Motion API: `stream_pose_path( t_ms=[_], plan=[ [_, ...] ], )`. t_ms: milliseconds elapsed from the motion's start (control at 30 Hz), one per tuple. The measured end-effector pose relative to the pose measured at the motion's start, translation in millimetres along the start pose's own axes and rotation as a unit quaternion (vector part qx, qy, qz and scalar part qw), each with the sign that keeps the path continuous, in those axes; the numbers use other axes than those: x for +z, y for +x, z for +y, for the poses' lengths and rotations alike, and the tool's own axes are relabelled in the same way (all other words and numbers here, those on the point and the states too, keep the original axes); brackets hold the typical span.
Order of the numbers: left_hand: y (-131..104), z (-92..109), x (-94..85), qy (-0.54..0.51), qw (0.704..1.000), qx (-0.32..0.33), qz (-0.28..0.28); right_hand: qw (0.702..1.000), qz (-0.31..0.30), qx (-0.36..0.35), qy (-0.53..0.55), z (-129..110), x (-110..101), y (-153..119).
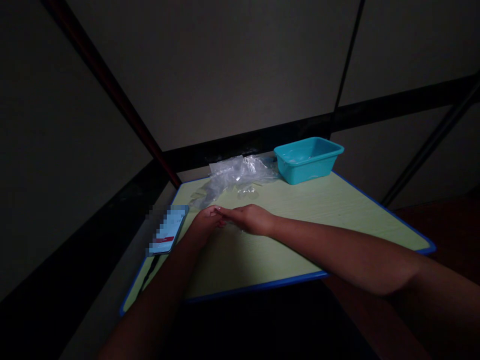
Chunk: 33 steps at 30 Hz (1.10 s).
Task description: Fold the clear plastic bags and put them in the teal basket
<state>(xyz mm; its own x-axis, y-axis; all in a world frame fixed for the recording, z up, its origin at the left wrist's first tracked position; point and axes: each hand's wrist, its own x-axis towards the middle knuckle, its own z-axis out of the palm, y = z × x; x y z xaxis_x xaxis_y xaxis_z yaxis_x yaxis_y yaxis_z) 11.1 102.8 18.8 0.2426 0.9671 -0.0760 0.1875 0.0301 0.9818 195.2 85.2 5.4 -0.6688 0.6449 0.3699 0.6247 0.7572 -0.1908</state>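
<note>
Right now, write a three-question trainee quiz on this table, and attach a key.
1. What stands at the far right corner of the table? A) a bottle; B) a turquoise tub; C) a lamp.
2. True or false: the left hand and right hand are close together.
3. What crumpled material lies beside the tub, on the side toward the phone?
Key: 1 B; 2 true; 3 clear plastic.

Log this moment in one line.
left hand, right hand: together over table | grip: unclear | far side: plastic, tub | left edge: phone
</note>
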Motion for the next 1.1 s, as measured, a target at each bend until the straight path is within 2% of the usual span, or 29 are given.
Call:
stream_pose_path(
  t_ms=[233,433,700,933,1100],
  plan=[
    [0,-2,-2.7,-0.031,0.999,-0.014,-0.016,0.997,0.042,-0.011,0.069,4,5,0],
    [3,-8,-4.8,-0.042,0.999,-0.001,-0.031,0.996,0.037,-0.009,0.08,0,0,-1],
    [-3,-3,-5.5,-0.046,0.998,-0.01,-0.032,0.993,0.027,0.008,0.116,-6,-5,0],
    [-4,0,-3.8,-0.046,0.998,-0.019,-0.031,0.99,0.046,-0.017,0.135,-6,-4,0],
    [-3,-2,-5.9,-0.039,0.998,-0.015,-0.036,0.992,0.044,-0.023,0.12,-8,-10,-1]
  ],
)
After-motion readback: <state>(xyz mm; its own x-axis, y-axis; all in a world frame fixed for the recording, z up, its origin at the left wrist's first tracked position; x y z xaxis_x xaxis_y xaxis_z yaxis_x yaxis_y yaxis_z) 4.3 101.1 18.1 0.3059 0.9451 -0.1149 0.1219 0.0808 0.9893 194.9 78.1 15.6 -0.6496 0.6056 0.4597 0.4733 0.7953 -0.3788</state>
